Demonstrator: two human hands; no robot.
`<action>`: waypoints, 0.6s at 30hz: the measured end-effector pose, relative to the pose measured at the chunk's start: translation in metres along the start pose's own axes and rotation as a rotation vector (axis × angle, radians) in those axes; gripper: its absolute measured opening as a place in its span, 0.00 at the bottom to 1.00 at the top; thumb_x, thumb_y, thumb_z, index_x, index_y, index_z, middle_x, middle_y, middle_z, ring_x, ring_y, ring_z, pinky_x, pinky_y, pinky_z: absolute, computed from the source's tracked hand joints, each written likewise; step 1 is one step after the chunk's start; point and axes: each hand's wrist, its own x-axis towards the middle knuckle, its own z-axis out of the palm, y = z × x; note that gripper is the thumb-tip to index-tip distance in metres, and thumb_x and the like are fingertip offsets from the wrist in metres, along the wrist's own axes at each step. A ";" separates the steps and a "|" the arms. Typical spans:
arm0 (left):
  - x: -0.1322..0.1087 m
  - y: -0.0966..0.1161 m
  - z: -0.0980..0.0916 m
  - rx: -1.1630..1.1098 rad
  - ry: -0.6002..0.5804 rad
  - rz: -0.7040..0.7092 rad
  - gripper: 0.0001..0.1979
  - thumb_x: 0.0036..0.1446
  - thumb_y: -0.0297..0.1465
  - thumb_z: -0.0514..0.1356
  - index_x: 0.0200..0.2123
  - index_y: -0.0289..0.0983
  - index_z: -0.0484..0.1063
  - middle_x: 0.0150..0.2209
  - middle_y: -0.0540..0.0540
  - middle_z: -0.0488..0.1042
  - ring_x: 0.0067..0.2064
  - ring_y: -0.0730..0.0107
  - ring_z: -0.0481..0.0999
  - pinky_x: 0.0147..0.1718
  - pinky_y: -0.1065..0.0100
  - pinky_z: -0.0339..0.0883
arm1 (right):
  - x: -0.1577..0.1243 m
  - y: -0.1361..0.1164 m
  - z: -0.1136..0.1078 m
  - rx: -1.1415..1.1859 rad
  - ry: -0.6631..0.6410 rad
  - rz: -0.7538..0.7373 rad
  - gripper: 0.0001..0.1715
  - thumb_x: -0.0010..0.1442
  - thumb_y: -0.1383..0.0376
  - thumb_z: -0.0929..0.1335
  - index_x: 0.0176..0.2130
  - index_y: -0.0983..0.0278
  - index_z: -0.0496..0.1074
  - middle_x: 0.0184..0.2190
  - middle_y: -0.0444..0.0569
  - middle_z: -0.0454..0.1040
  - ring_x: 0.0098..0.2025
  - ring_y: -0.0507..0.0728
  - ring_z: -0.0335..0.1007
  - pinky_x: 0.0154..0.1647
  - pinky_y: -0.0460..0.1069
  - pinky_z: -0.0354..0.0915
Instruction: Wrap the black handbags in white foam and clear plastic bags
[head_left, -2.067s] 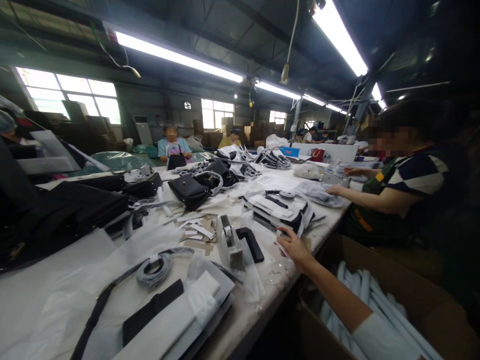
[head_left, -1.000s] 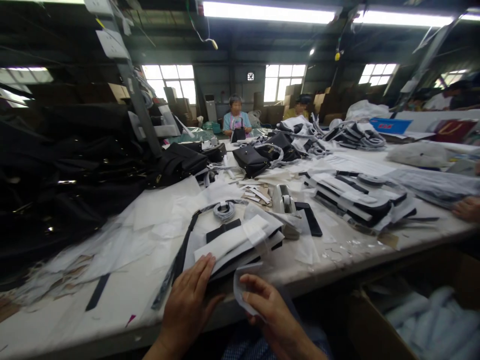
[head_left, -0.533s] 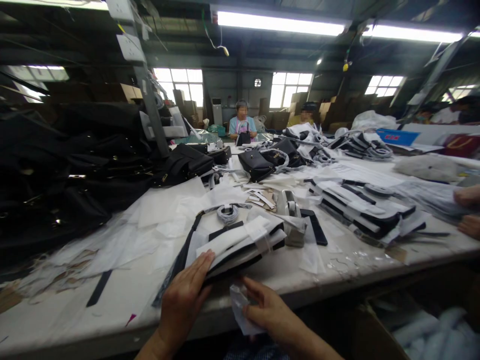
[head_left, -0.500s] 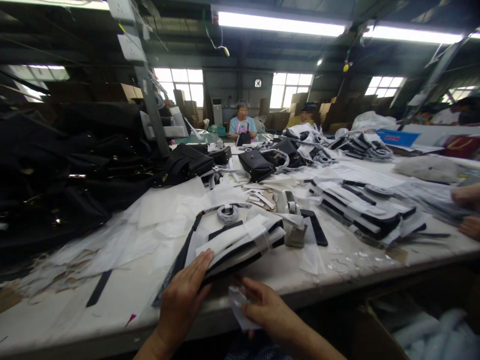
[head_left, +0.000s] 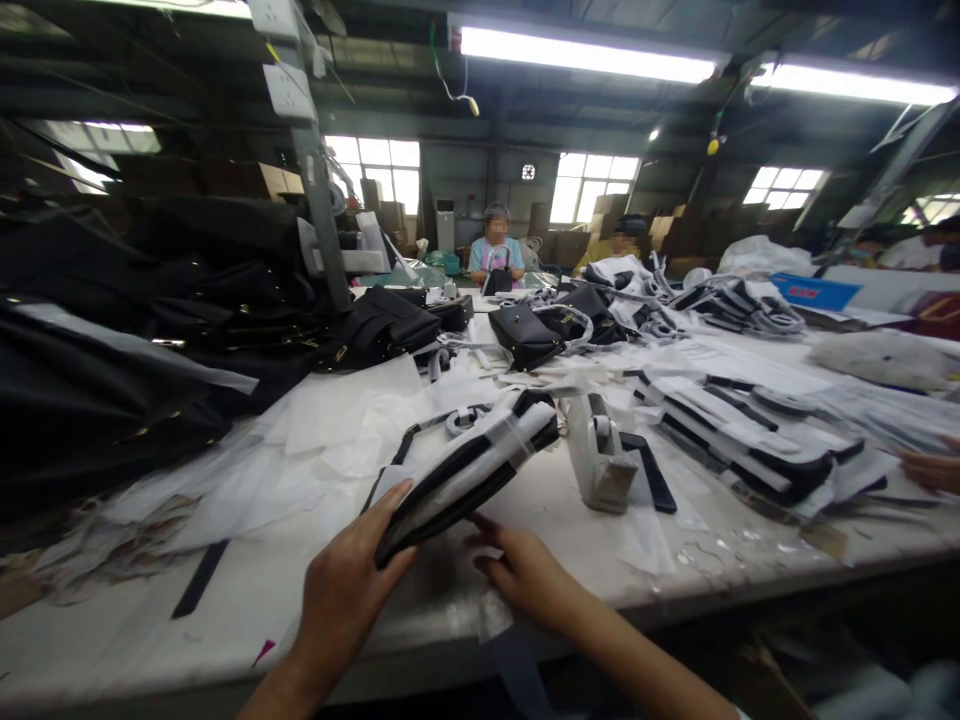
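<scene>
A flat black bag (head_left: 480, 480) with white wrapping strips tilts up off the table, its right end raised. My left hand (head_left: 349, 575) is closed around its near left end, thumb below and fingers on top. A coiled, wrapped strap (head_left: 466, 418) shows behind the bag. My right hand (head_left: 529, 580) is below the bag near the table edge, its fingers apart and pointing at the bag's underside. Clear plastic film (head_left: 517, 665) hangs beneath this hand; whether they touch is blurred.
A tape dispenser (head_left: 600, 455) and a dark phone (head_left: 651, 475) lie right of the bag. Another wrapped bag (head_left: 750, 430) is farther right, near a co-worker's hand (head_left: 934, 465). Black bags (head_left: 112, 390) are heaped at left, beside loose white sheets (head_left: 337, 410).
The bag has gone from lying nearly flat to tilted, right end up, in my left hand. My right hand's pinch on the plastic film has loosened, and the film now hangs lower.
</scene>
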 end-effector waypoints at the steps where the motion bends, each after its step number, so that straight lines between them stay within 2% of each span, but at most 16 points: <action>1: -0.001 0.000 0.001 -0.005 -0.001 0.000 0.26 0.62 0.35 0.56 0.63 0.45 0.60 0.59 0.49 0.72 0.55 0.63 0.76 0.50 0.67 0.72 | 0.002 0.001 0.000 0.136 -0.013 0.066 0.32 0.56 0.68 0.69 0.60 0.61 0.68 0.44 0.52 0.78 0.50 0.63 0.73 0.55 0.60 0.65; 4: -0.001 0.000 0.000 -0.031 0.003 -0.021 0.26 0.62 0.36 0.56 0.63 0.45 0.61 0.57 0.49 0.73 0.54 0.62 0.77 0.49 0.66 0.72 | 0.018 0.003 0.003 0.653 -0.097 0.238 0.31 0.52 0.68 0.72 0.56 0.64 0.69 0.41 0.50 0.77 0.45 0.58 0.75 0.52 0.56 0.69; 6: 0.001 0.000 -0.004 -0.058 -0.014 -0.060 0.27 0.60 0.37 0.58 0.62 0.47 0.61 0.57 0.51 0.73 0.54 0.61 0.76 0.48 0.66 0.72 | 0.035 0.003 0.004 0.829 -0.131 0.235 0.28 0.48 0.71 0.74 0.50 0.66 0.71 0.40 0.50 0.77 0.47 0.57 0.75 0.55 0.54 0.67; 9: 0.005 -0.003 -0.011 -0.114 -0.041 -0.117 0.28 0.59 0.38 0.60 0.62 0.49 0.61 0.58 0.53 0.72 0.56 0.60 0.75 0.49 0.67 0.72 | 0.064 0.002 0.008 0.819 -0.103 0.194 0.16 0.48 0.72 0.73 0.40 0.66 0.73 0.37 0.49 0.77 0.47 0.58 0.74 0.55 0.54 0.66; 11: 0.007 -0.008 -0.014 -0.163 -0.039 -0.153 0.28 0.58 0.41 0.60 0.62 0.50 0.62 0.58 0.53 0.73 0.56 0.60 0.75 0.51 0.67 0.70 | 0.082 0.002 0.011 0.777 -0.077 0.181 0.12 0.50 0.70 0.73 0.37 0.65 0.72 0.34 0.47 0.76 0.44 0.58 0.75 0.53 0.54 0.67; 15: 0.007 -0.019 -0.016 -0.230 -0.039 -0.289 0.29 0.56 0.47 0.61 0.60 0.48 0.65 0.55 0.52 0.75 0.55 0.57 0.75 0.51 0.65 0.70 | 0.109 0.007 0.016 0.662 -0.026 0.167 0.16 0.52 0.65 0.73 0.41 0.64 0.69 0.29 0.43 0.74 0.36 0.57 0.76 0.43 0.55 0.72; 18: 0.007 -0.029 -0.015 -0.280 -0.033 -0.407 0.32 0.53 0.51 0.61 0.59 0.47 0.67 0.55 0.50 0.76 0.55 0.56 0.75 0.51 0.63 0.70 | 0.117 0.016 0.017 0.549 0.070 0.134 0.23 0.54 0.61 0.71 0.47 0.61 0.62 0.27 0.40 0.71 0.28 0.56 0.75 0.34 0.55 0.73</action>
